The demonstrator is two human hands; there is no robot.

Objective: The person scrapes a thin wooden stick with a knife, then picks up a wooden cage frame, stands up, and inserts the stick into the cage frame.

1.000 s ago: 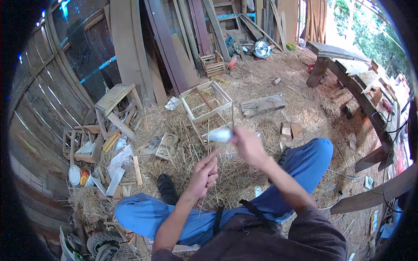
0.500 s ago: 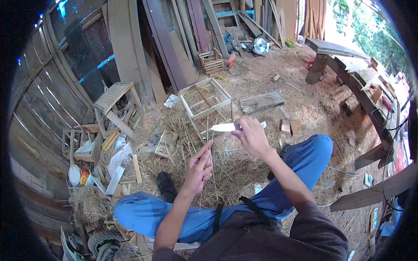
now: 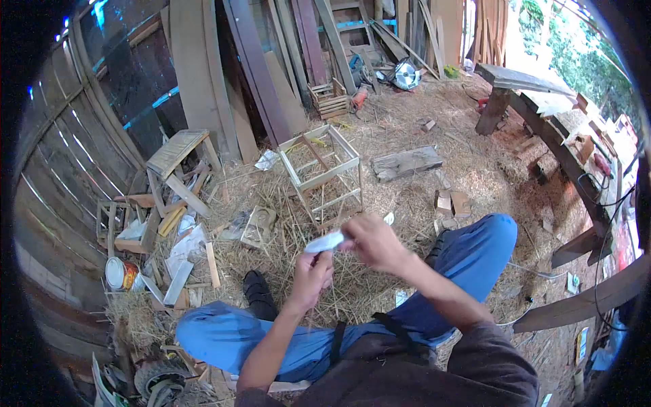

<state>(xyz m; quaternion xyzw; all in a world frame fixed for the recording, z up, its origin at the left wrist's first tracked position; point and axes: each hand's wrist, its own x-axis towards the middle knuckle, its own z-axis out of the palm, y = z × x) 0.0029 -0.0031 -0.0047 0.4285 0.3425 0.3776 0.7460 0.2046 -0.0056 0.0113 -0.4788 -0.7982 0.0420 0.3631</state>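
My right hand [image 3: 376, 243] is closed round the handle of a knife [image 3: 325, 241], its pale blade pointing left and slightly blurred. The blade lies right over the fingertips of my left hand [image 3: 310, 281]. That left hand is closed, thumb and fingers pinched on a thin wooden strip, which is mostly hidden by the fist and the blade. Both hands are in front of my lap, between my bent knees in blue trousers [image 3: 468, 264]. Just beyond them stands a small wooden frame [image 3: 330, 178] with slender legs and rails.
Straw and shavings [image 3: 271, 224] cover the floor. A plank [image 3: 407, 163] lies ahead, with a circular saw [image 3: 405, 74] farther back. To the left are a small wooden stool [image 3: 178, 152] and a can [image 3: 122, 273]. A cluttered workbench [image 3: 573, 146] runs along the right.
My right hand has brought the knife down and left, from beyond the left hand to right over its fingertips. The left hand has stayed nearly in place, and less of the strip shows.
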